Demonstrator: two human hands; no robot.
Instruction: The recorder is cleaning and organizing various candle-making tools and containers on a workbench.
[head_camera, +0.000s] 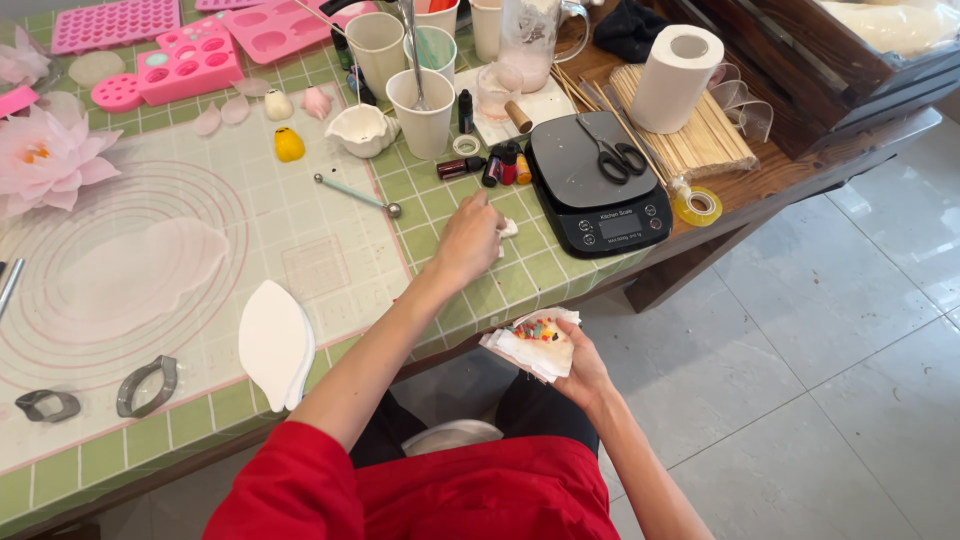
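My left hand (468, 240) rests on the green checked table mat (455, 320), fingers closed on a small white scrap (508, 229) just left of the black kitchen scale (598, 185). Below the table edge, over my lap, my right hand (580, 375) cups a folded white tissue (530, 345) with small colourful bits on top. My sleeves are red.
Scissors (612, 157) lie on the scale. Paper cups (422, 112), small bottles (495, 165), a paper roll (676, 75), skewers (690, 140) and tape (698, 205) crowd the back. Pink moulds (190, 65), a white petal shape (275, 343), metal cutters (148, 385) and a ball tool (355, 195) lie left.
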